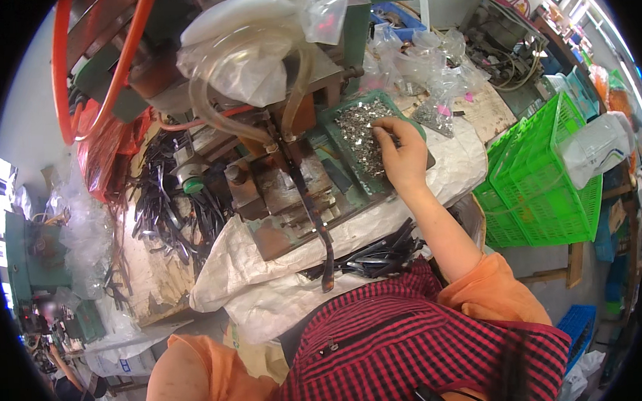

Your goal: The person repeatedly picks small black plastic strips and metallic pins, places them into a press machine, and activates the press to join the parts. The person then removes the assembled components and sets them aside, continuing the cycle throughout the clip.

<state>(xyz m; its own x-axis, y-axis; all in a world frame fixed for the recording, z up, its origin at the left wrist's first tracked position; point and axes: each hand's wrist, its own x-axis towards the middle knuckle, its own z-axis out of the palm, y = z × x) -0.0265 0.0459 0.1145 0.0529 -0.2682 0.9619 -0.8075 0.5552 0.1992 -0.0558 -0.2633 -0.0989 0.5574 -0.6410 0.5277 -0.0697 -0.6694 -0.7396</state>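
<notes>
My right hand (pixel 403 154) is over a green tray (pixel 378 186) heaped with small shiny metal pieces (pixel 359 131). Its thumb and fingers are drawn together at the heap's right side; what they pinch, if anything, is too small to make out. Left of the tray, a dark mottled eyeglass temple (pixel 313 209) lies lengthwise over the metal block of a bench machine (pixel 292 187), its bent end hanging over the near edge. Only my left upper arm (pixel 177 379) with its orange sleeve shows at the lower left; the hand is out of the picture.
Dark temple-like strips lie in a pile (pixel 167 200) left of the machine and in a bunch (pixel 381 255) on white sacking (pixel 246 290) before me. Clear hoses (pixel 206 109) and red tubing (pixel 61 68) hang around the machine. A green crate (pixel 542 176) stands at right.
</notes>
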